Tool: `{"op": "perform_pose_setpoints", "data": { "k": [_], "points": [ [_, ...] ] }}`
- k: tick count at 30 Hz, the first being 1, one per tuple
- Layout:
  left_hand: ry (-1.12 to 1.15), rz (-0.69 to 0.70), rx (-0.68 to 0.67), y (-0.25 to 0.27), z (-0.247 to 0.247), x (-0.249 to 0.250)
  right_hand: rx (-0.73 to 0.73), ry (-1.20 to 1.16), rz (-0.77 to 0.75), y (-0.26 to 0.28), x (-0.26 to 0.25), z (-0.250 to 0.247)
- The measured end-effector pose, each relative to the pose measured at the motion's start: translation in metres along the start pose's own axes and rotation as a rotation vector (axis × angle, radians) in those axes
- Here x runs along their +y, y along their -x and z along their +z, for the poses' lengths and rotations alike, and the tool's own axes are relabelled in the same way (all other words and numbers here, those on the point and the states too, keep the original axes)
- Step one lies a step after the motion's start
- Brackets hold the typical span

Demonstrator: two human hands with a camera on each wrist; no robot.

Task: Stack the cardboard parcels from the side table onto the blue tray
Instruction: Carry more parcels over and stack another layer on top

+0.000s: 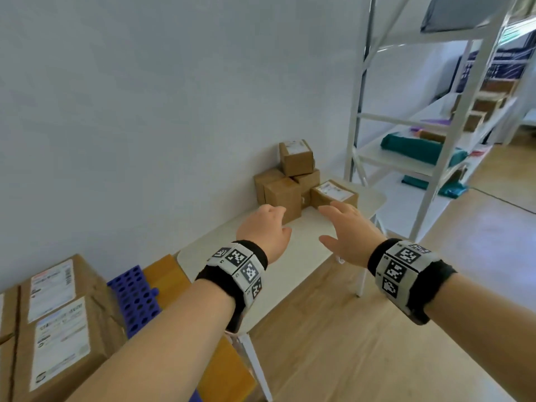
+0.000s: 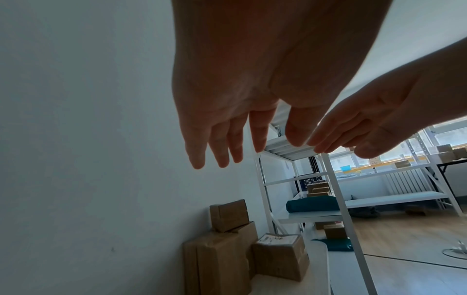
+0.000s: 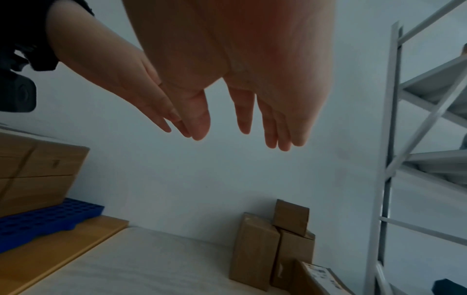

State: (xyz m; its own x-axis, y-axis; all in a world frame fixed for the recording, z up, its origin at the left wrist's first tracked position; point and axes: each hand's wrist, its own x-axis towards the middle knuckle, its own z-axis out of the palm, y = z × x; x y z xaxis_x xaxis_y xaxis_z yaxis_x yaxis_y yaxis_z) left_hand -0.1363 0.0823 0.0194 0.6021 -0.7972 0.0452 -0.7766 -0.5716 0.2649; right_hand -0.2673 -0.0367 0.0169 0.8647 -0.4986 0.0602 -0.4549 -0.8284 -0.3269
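On white side table (image 1: pixel 295 250): brown taped cardboard parcels (image 1: pixel 282 195), some white-labelled.

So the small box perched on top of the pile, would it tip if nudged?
Probably: the top box sits skewed across uneven boxes below. It looks stiff, taped cardboard, likely light given its size. Both hands are open, not touching it.

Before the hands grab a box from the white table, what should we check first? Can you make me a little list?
1. Left hand holding nothing: ok, fingers straight.
2. Right hand holding nothing: ok, open too.
3. Boxes in reach: cannot tell; both hands hover short of the parcel pile.
4. Top parcel steady: not ok, it sits tilted on the pile.
5. Labelled parcel free to lift: ok, nothing on it.
6. Room on the blue tray: cannot tell; large boxes cover part.
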Motion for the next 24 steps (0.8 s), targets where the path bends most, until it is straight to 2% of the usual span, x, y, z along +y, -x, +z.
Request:
{"op": "perform_pose_setpoints", "data": {
  "k": [6,12,18,24],
  "points": [
    [-0.020,0.008,0.025,-0.076,-0.004,0.010,0.025,-0.014,0.024,-0.062,0.035,-0.014],
    [0.001,0.038,0.069,-0.172,-0.002,-0.005,0.063,0.001,0.013,-0.152,0.052,-0.021],
    [0.033,-0.012,0.028,-0.259,0.007,-0.025,0.044,0.033,0.025,-0.238,0.073,-0.017],
    [0.055,-0.058,-0.035,-0.331,0.029,-0.042,-0.038,-0.007,0.049,-0.306,0.102,-0.001]
  ]
}}
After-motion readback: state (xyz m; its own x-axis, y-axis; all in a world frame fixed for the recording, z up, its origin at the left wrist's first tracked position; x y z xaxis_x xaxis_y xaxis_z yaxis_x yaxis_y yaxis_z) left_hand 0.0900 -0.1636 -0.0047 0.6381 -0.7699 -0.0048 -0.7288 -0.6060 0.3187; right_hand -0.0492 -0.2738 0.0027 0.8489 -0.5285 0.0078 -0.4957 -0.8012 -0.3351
